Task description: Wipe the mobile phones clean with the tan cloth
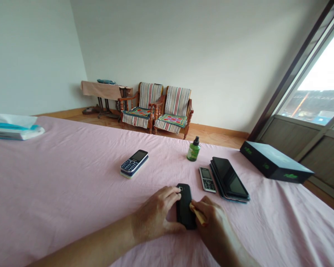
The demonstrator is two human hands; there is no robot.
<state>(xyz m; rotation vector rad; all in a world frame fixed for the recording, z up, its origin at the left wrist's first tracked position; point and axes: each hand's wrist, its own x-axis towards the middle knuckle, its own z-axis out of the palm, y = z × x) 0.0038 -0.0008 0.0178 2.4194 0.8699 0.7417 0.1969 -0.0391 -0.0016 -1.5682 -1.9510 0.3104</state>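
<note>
A black mobile phone point(186, 207) lies back side up on the pink cloth, its camera near the far end. My left hand point(158, 211) grips it from the left, fingertips at the upper edge and thumb at the lower end. Pinched in my right hand point(213, 218) is a small folded yellow-tan piece, apparently cloth point(199, 215), which touches the phone's right edge. Just beyond that hand, a silver keypad phone point(207, 179) rests beside a stack of dark tablets or large phones point(230, 180).
On the pink tablecloth point(86, 193) are stacked keypad phones point(134, 163), a green spray bottle point(193, 150), a black box point(275, 163) at right and a tissue pack point(15, 128) at far left. Two wooden chairs point(172, 107) stand past the table's far edge.
</note>
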